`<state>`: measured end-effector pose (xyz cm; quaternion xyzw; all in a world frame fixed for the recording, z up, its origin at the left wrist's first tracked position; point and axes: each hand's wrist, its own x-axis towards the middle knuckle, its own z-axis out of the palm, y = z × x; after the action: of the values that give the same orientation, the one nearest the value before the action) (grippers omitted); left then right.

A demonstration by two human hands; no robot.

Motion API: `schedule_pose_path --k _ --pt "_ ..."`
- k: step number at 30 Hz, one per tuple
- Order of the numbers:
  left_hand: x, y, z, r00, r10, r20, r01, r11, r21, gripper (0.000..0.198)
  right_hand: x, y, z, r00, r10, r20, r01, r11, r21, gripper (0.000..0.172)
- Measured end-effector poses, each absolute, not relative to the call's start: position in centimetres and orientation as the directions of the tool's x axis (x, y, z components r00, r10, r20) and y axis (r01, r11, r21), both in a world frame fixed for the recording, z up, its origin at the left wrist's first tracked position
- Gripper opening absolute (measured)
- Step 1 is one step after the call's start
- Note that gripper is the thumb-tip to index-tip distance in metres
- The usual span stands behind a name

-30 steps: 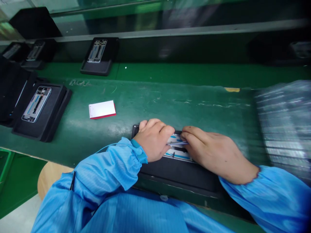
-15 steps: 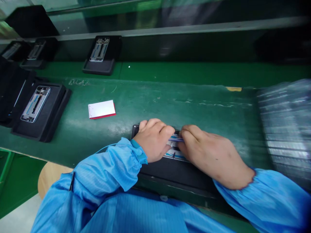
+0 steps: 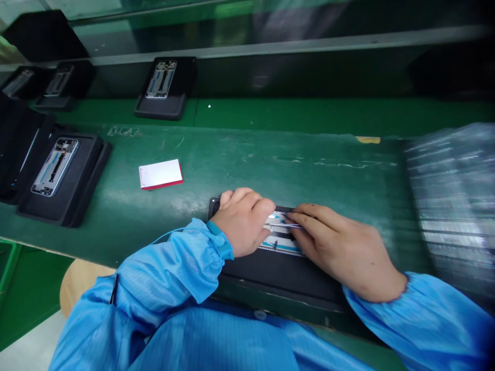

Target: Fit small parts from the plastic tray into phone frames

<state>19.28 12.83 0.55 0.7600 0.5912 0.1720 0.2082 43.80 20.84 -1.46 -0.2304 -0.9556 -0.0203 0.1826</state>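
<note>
In front of me an opened phone with a pale inside, blue strips and a dark band lies in a black tray. My left hand is curled over the phone's left end, its fingers closed and hiding that end. My right hand is at the right end, fingers together around slim metal tweezers. Their tips point left, low over the phone, toward my left thumb. Whether the tips touch the phone I cannot tell. A teal wrist band with a thin blue cord circles my left wrist.
A white notepad with a red edge lies left of centre. Stacked black trays with an opened phone stand at the left. Another tray with a phone sits on the back strip. Blurred clear plastic trays are at the right.
My right hand has shifted slightly right and its fingers have straightened, baring more of the tweezers and phone. My left hand stays nearly in place.
</note>
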Motion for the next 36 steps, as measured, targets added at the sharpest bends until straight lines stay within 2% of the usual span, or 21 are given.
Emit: schedule_pose_path --k 9,16,22,27,32,36 --pt "19.3 12.8 0.7 0.238 0.971 0.009 0.835 -0.209 0.509 0.028 43.1 21.8 -1.3 -0.863 0.377 0.338 0.404 0.915 0.010 0.019" --pt "19.3 12.9 0.9 0.263 0.965 -0.015 0.830 -0.219 0.512 0.027 42.8 22.4 -0.5 -0.914 0.257 0.313 0.316 0.936 0.154 0.017" --pt "19.4 12.8 0.8 0.250 0.968 0.011 0.840 -0.222 0.495 0.027 42.9 22.4 -0.5 -0.926 0.250 0.282 0.308 0.933 0.184 0.013" --pt "19.5 12.7 0.8 0.246 0.969 0.009 0.844 -0.218 0.491 0.027 43.4 22.6 -0.5 -0.935 0.260 0.240 0.305 0.936 0.175 0.017" --pt "19.4 12.9 1.0 0.256 0.967 0.000 0.842 -0.223 0.491 0.029 42.8 22.5 -0.2 -0.936 0.229 0.268 0.289 0.934 0.209 0.013" --pt "19.4 12.9 1.1 0.258 0.966 -0.009 0.845 -0.221 0.488 0.028 42.4 22.3 0.1 -0.927 0.263 0.265 0.322 0.923 0.209 0.020"
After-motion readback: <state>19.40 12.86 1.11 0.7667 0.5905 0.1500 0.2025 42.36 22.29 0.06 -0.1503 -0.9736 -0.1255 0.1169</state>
